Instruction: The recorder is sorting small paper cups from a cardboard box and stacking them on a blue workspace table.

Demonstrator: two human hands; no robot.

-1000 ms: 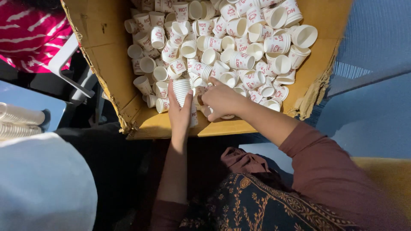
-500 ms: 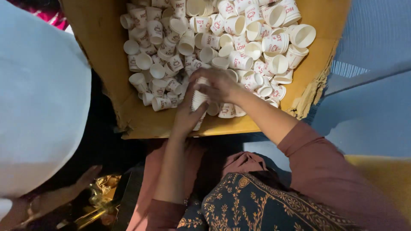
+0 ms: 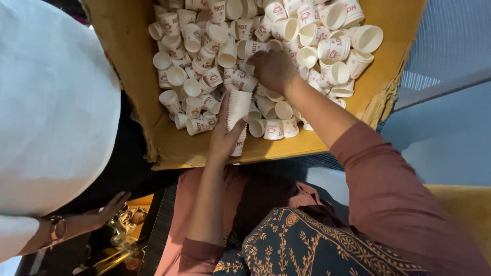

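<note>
Head view: left hand [image 3: 223, 137] wraps its grip around a tall stack of nested paper cups [image 3: 237, 112], standing at the near edge of the cardboard box [image 3: 133, 61]. Right hand [image 3: 272, 69] reaches deeper, fingers curled down onto the loose cups [image 3: 204, 56]; what it holds, I cannot tell. Another person's hand [image 3: 110, 207] hangs lower left.

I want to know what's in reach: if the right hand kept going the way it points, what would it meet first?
Probably the loose paper cups just beyond the right hand, inside the cardboard box; depth is unclear.
</note>
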